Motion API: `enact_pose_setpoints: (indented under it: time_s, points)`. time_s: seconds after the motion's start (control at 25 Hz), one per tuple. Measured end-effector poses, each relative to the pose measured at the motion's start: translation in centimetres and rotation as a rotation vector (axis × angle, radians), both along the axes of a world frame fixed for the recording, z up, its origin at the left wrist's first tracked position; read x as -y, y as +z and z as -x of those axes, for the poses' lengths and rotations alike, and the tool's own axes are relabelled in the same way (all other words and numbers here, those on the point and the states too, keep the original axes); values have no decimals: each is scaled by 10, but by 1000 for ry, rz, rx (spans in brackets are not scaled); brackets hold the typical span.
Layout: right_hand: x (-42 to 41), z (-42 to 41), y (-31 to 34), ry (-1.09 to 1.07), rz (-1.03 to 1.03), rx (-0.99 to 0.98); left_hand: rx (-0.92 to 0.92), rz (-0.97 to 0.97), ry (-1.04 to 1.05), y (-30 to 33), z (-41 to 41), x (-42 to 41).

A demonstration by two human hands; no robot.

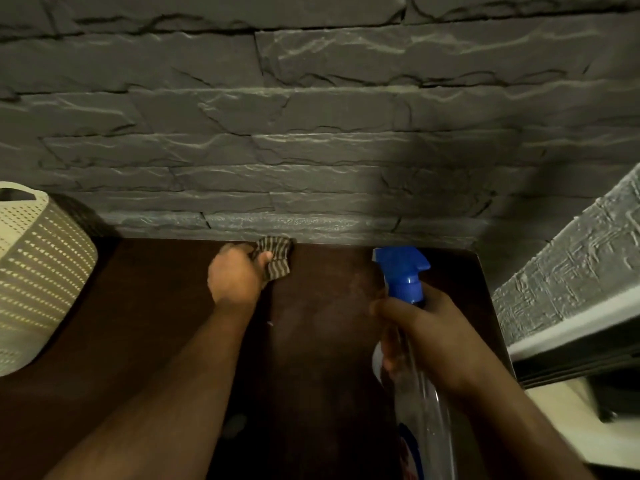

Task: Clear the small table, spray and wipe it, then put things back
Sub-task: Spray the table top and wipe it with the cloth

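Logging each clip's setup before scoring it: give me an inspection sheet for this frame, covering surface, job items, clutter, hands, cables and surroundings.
Surface: dark brown table, butted against the wall; a faint pale haze near its right rear.
Job's things: striped cloth at the table's rear edge; clear spray bottle with blue trigger head, nozzle aimed toward the wall.
Clutter: cream perforated basket at the table's left side.
Hands: left hand grips the cloth; right hand holds the bottle by its neck.
Cables: nothing seen.
Surroundings: grey stone-pattern wall behind; textured grey ledge on the right.
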State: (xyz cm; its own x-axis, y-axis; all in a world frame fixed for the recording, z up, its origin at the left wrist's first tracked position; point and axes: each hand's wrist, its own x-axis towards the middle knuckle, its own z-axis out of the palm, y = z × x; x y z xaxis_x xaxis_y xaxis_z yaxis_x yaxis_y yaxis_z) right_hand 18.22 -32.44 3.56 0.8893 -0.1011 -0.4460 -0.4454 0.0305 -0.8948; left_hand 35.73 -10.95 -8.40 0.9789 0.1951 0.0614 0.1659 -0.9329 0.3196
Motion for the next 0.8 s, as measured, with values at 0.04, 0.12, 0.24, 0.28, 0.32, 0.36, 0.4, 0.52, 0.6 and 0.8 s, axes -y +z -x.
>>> enact_pose_setpoints:
  time_s: [0.04, 0.12, 0.24, 0.28, 0.32, 0.36, 0.4, 0.52, 0.6, 0.8]
  points:
    - [1, 2, -2, -11, 15, 4, -9, 3, 50, 1, -3, 8]
    - [2, 4, -2, -26, 49, 24, 8, 56, -153, 5, 16, 59]
    - [4, 9, 2, -8, 38, 1, -32, 77, -523, 0, 78, 91]
    - [7, 12, 3, -2, 26, -11, -6, 77, -513, -2, 78, 76]
    - [11, 16, 3, -5, 21, -14, 4, 87, -422, -3, 66, 60]
    - [16, 19, 2, -16, 30, -13, 24, 77, -286, -3, 48, 52]
    - [19, 20, 1, -25, 54, -8, 19, 56, -158, 1, 32, 52]
    - [25, 22, 2, -54, 99, 15, -20, 153, -265, 5, 38, 110]
    - [26, 24, 7, -47, 78, 13, -46, 140, -493, 1, 82, 126]
    - [33, 32, 8, -71, 56, 26, -3, 66, -170, -2, 33, 82]
